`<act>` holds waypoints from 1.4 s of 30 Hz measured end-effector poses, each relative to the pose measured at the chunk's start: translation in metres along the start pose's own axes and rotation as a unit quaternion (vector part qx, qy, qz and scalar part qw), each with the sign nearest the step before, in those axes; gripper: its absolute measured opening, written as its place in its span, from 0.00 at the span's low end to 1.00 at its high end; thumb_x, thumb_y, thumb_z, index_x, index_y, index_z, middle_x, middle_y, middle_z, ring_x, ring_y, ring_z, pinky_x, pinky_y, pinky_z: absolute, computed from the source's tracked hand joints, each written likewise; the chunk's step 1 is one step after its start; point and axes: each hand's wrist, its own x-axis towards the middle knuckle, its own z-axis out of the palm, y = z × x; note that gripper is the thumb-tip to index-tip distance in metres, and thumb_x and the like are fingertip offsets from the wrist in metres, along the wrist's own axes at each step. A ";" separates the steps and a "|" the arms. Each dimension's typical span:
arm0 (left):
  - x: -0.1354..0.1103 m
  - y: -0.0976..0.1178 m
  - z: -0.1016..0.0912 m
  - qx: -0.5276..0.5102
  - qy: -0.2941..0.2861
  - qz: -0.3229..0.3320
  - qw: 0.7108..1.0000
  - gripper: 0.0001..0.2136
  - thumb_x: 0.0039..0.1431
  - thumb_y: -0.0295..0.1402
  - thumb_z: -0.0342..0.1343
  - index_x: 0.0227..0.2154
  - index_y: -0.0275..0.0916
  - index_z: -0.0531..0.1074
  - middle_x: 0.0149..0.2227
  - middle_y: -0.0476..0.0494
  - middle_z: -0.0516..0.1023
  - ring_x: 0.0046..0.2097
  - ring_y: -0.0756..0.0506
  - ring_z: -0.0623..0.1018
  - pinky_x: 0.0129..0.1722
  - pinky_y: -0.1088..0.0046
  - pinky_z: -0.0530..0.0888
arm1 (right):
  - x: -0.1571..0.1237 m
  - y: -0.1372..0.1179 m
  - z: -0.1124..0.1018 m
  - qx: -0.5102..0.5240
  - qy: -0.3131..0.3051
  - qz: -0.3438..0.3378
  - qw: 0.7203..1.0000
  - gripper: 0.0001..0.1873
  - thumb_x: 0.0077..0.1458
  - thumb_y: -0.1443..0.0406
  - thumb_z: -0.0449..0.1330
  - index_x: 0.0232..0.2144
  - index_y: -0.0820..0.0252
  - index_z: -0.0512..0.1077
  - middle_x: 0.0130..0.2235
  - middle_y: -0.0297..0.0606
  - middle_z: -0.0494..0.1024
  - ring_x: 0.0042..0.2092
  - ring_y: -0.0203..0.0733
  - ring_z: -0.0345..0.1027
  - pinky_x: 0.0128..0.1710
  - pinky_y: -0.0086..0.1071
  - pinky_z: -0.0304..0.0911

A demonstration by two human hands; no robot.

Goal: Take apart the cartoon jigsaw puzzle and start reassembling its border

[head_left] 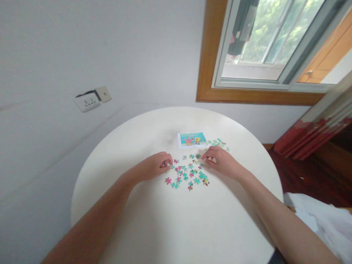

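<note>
Loose jigsaw puzzle pieces [185, 176] in teal, pink and yellow lie spread over the middle of a round white table [154, 220]. At the left edge of the spread is my left hand [156, 165], its fingers curled and thumb near the index finger. Any piece in its fingertips is too small to make out. On the right, my right hand [221, 160] has its fingers bent together at a green-brown puzzle piece [198, 156] near the top of the spread. Just beyond the hands lies a teal picture card [192, 139] with cartoon figures.
Another small group of pale puzzle pieces [217, 142] lies right of the card, behind my right hand. The table meets a white wall with a socket [88, 102] and a wood-framed window [211, 55]. A red and beige curtain [310, 128] hangs at right, above white fabric [316, 220].
</note>
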 end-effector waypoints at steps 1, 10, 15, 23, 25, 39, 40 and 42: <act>0.000 -0.001 0.000 0.000 0.002 0.002 1.000 0.08 0.56 0.32 0.48 0.36 0.38 0.70 0.33 0.47 0.70 0.33 0.49 0.70 0.34 0.74 0.66 | 0.000 0.000 0.000 -0.001 0.001 0.005 1.000 0.11 0.53 0.72 0.56 0.36 0.59 0.77 0.34 0.39 0.75 0.37 0.39 0.68 0.41 0.32 0.61; 0.001 0.004 0.000 -0.008 0.012 -0.025 1.000 0.09 0.57 0.34 0.47 0.36 0.38 0.70 0.29 0.50 0.69 0.30 0.49 0.69 0.31 0.75 0.64 | -0.001 0.007 -0.005 -0.015 -0.006 0.084 0.996 0.14 0.52 0.74 0.54 0.35 0.60 0.78 0.36 0.39 0.77 0.36 0.38 0.68 0.37 0.28 0.60; 0.002 0.007 -0.002 -0.017 0.004 -0.037 0.999 0.11 0.58 0.37 0.46 0.36 0.38 0.70 0.26 0.50 0.69 0.29 0.49 0.68 0.29 0.76 0.63 | -0.004 0.010 -0.007 -0.003 -0.045 0.080 0.996 0.13 0.51 0.72 0.56 0.35 0.59 0.78 0.35 0.40 0.77 0.36 0.39 0.69 0.37 0.29 0.61; 0.000 0.008 -0.004 -0.031 0.002 -0.033 0.999 0.11 0.59 0.38 0.46 0.34 0.38 0.71 0.26 0.51 0.69 0.28 0.50 0.68 0.28 0.75 0.62 | -0.007 0.003 -0.005 0.027 -0.094 0.097 0.991 0.10 0.49 0.69 0.57 0.32 0.59 0.78 0.33 0.38 0.77 0.32 0.38 0.68 0.33 0.28 0.60; 0.000 0.007 -0.004 -0.030 0.007 -0.032 0.999 0.11 0.60 0.38 0.46 0.35 0.38 0.71 0.27 0.51 0.70 0.28 0.50 0.68 0.28 0.75 0.63 | -0.006 -0.001 -0.005 0.037 -0.100 0.096 0.990 0.10 0.49 0.69 0.57 0.32 0.59 0.78 0.32 0.38 0.78 0.32 0.38 0.68 0.32 0.28 0.59; 0.004 0.030 0.013 0.082 0.138 0.123 0.979 0.17 0.62 0.39 0.50 0.52 0.41 0.66 0.55 0.37 0.66 0.57 0.40 0.64 0.57 0.59 0.62 | -0.004 -0.031 0.013 0.079 -0.093 -0.014 0.993 0.08 0.52 0.69 0.57 0.33 0.58 0.75 0.31 0.35 0.75 0.31 0.35 0.65 0.32 0.26 0.57; 0.003 0.034 0.017 0.087 0.120 0.144 0.978 0.23 0.61 0.43 0.52 0.56 0.41 0.62 0.59 0.36 0.61 0.60 0.38 0.60 0.59 0.58 0.60 | -0.004 -0.031 0.015 0.086 -0.086 -0.016 0.992 0.07 0.53 0.69 0.57 0.34 0.58 0.75 0.31 0.35 0.75 0.31 0.35 0.65 0.32 0.27 0.57; 0.002 0.040 0.027 0.102 0.101 0.158 0.977 0.37 0.53 0.54 0.55 0.61 0.42 0.55 0.64 0.34 0.53 0.64 0.35 0.55 0.61 0.55 0.57 | -0.002 -0.029 0.018 0.085 -0.051 -0.005 0.995 0.08 0.53 0.70 0.57 0.35 0.59 0.75 0.32 0.37 0.74 0.34 0.37 0.66 0.36 0.28 0.60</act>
